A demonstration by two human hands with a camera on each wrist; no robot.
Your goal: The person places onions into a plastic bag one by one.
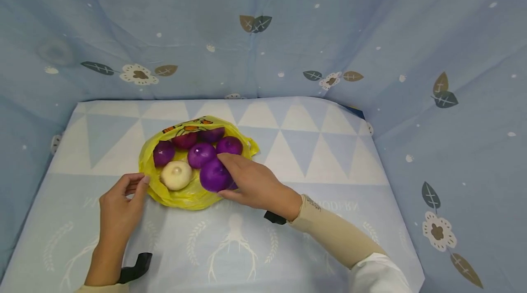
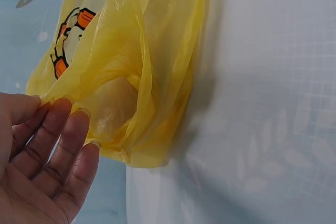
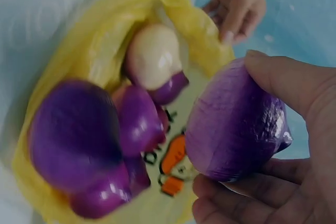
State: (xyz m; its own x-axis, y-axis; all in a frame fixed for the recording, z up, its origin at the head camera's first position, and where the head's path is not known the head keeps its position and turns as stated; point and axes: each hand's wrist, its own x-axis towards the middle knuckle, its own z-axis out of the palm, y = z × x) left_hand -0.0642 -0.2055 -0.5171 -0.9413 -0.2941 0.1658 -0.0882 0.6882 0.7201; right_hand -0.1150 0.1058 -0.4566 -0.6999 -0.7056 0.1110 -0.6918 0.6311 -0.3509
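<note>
A yellow plastic bag [image 1: 185,200] lies with its mouth open on the table, several purple onions [image 1: 201,155] and one pale onion [image 1: 176,175] inside. My right hand [image 1: 256,184] grips a purple onion [image 3: 236,124] between thumb and fingers, over the right side of the bag's opening. In the right wrist view, another large purple onion [image 3: 73,135] sits close by in the bag. At the left edge, my left hand [image 1: 120,210] pinches the bag's rim between thumb and fingertips. Through the thin plastic, a rounded shape [image 2: 113,106] shows in the left wrist view.
The table [image 1: 321,247] is covered with a pale blue and white patterned cloth. Blue curtains [image 1: 263,64] with leaf and flower prints hang behind it and at both sides. A small dark blue object [image 1: 352,111] shows at the far right corner.
</note>
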